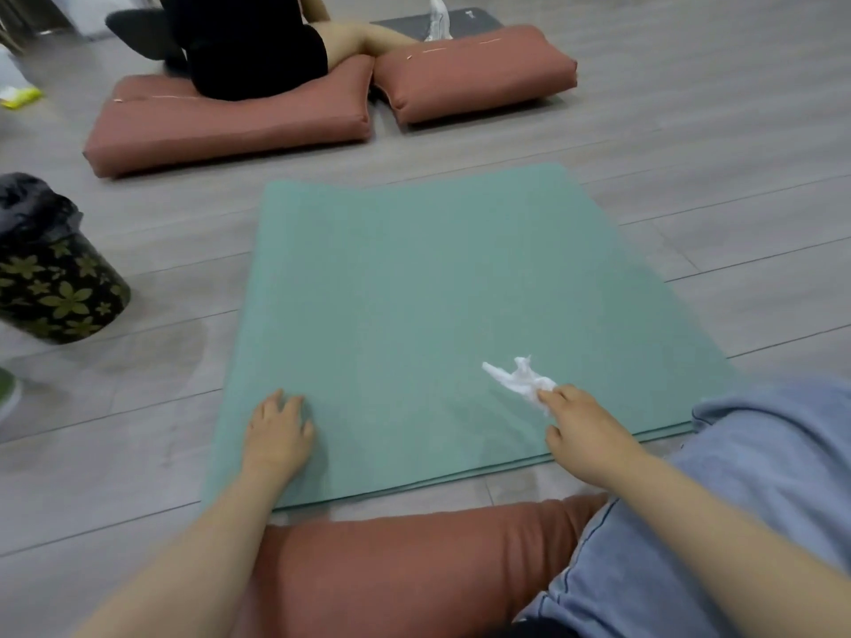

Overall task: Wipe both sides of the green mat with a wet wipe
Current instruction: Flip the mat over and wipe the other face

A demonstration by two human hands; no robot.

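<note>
- The right hand (587, 435) is pinching a crumpled white wipe (522, 382) against the green mat (414, 287), toward 5 o'clock on it.
- The left hand (278, 430) is pressing flat, fingers spread, near the mat's 7 o'clock corner.
- The mat is lying folded on the grey floor (690, 154), a flowered bin (55, 287) standing at 9 o'clock.

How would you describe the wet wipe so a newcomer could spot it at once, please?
Find the green mat spread on the grey floor. Near its front right corner, at the right hand's fingertips, lies the wet wipe. It is the only white, crumpled thing on the mat.
</note>
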